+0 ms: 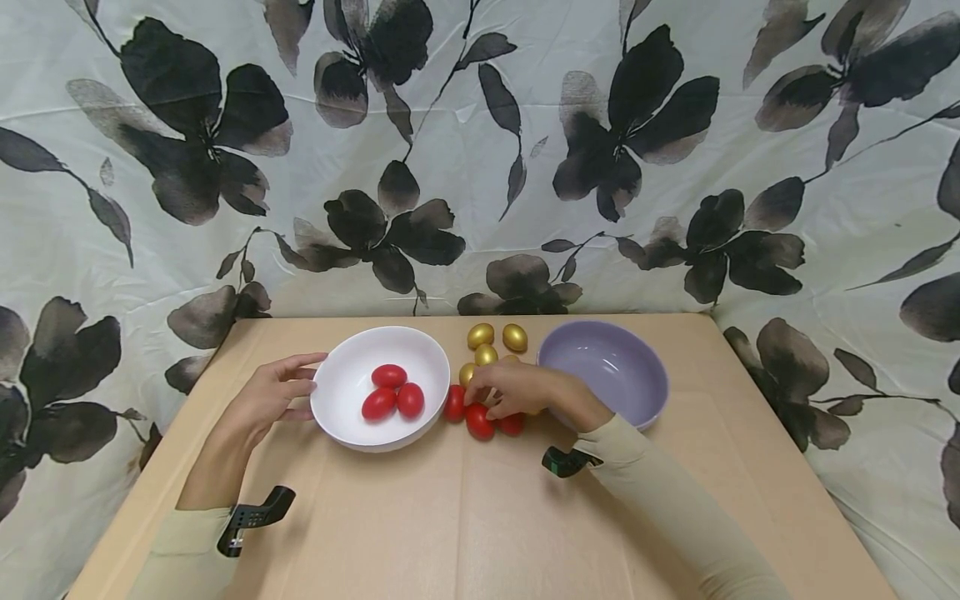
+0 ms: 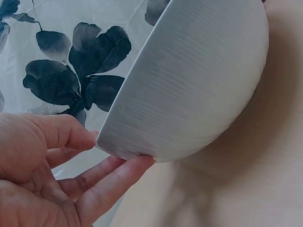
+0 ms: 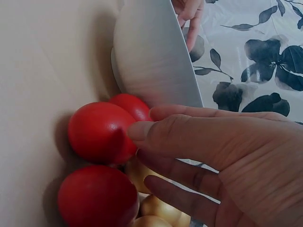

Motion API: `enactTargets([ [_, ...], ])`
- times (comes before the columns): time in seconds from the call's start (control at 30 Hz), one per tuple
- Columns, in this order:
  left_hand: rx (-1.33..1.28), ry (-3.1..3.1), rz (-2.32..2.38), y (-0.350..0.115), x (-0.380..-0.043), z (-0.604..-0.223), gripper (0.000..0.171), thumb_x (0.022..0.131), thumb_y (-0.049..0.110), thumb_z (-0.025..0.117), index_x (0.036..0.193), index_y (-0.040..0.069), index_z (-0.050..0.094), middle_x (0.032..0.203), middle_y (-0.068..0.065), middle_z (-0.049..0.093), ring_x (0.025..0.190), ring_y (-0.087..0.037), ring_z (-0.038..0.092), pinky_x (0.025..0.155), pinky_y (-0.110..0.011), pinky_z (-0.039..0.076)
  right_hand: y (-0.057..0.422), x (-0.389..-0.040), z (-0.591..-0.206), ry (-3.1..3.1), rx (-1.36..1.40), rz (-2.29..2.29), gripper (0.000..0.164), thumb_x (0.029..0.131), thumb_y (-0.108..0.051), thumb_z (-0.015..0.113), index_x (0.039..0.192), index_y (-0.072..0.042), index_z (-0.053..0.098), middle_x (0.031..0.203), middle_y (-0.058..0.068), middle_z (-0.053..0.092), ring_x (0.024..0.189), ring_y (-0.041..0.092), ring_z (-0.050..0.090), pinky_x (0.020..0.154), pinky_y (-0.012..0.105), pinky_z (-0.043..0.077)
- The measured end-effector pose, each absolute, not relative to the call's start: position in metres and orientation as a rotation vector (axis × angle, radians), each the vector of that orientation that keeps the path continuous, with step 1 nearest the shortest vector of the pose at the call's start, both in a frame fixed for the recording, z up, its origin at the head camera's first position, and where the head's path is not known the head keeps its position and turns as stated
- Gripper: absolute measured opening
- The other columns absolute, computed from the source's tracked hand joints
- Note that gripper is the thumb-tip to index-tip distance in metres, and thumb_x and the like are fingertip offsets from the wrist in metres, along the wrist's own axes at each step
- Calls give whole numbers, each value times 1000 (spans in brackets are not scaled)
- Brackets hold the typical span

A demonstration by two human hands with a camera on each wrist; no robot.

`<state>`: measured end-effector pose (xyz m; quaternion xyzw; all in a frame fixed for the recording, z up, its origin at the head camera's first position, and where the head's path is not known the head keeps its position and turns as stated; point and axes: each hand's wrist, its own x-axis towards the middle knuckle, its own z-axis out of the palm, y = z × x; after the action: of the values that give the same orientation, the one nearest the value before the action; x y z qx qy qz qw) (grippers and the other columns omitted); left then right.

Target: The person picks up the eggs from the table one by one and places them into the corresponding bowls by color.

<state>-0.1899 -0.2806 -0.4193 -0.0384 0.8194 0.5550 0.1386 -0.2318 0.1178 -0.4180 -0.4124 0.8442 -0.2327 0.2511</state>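
Observation:
At the left of the table stands a white bowl (image 1: 339, 367) with three red eggs (image 1: 378, 405) in it. My left hand (image 1: 279, 388) touches its left rim, and the left wrist view shows extended fingertips (image 2: 139, 165) against the outer wall. To the bowl's right lie more red eggs (image 1: 480, 423) and several gold eggs (image 1: 481, 336). My right hand (image 1: 525, 388) is over this group, hiding part of it. In the right wrist view its thumb tip overlaps a red egg (image 3: 100, 135), while the other fingers are spread apart above the gold ones.
A purple bowl (image 1: 648, 358) stands at the back right, partly behind my right forearm. The wooden table (image 1: 420, 525) ends at a hanging floral cloth (image 1: 510, 175). Each wrist carries a black strapped device (image 1: 258, 512).

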Motion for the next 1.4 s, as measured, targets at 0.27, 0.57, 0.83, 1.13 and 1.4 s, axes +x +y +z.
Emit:
enactTargets([
  [0.27,-115,2366,1604,-281,-192,-420,57,101,5,54,156,7,39,146,-31,45,109,-27,64,80,-46,63,112,-230,-421,2276,-1160,-641,32,90,-2,72,121,-11,72,112,-3,70,108,13,65,93,28,57],
  [0.57,-115,2360,1608,-280,-192,-419,57,101,6,54,156,7,39,146,-31,46,107,-25,65,80,-44,63,108,-226,-420,2271,-1179,-606,32,89,-4,75,120,-13,73,112,-5,72,102,11,64,92,28,57],
  [0.83,-112,2360,1609,-280,-191,-417,57,101,5,54,156,6,39,146,-31,46,107,-25,65,81,-46,63,108,-224,-419,2288,-1251,-523,29,88,-7,78,116,-15,76,111,-5,69,104,14,62,92,29,57],
  [1.13,-116,2358,1612,-279,-189,-417,57,101,6,54,156,6,39,146,-31,46,107,-24,65,80,-45,63,106,-220,-422,2326,-1299,-460,25,87,-15,81,112,-16,78,109,-6,65,102,16,59,91,27,55],
  [1.4,-123,2361,1605,-279,-188,-418,56,102,6,54,156,6,39,146,-32,45,108,-27,65,80,-45,63,106,-218,-424,2300,-1272,-428,33,86,-14,82,118,-18,76,112,-7,68,105,16,61,90,22,54],
])
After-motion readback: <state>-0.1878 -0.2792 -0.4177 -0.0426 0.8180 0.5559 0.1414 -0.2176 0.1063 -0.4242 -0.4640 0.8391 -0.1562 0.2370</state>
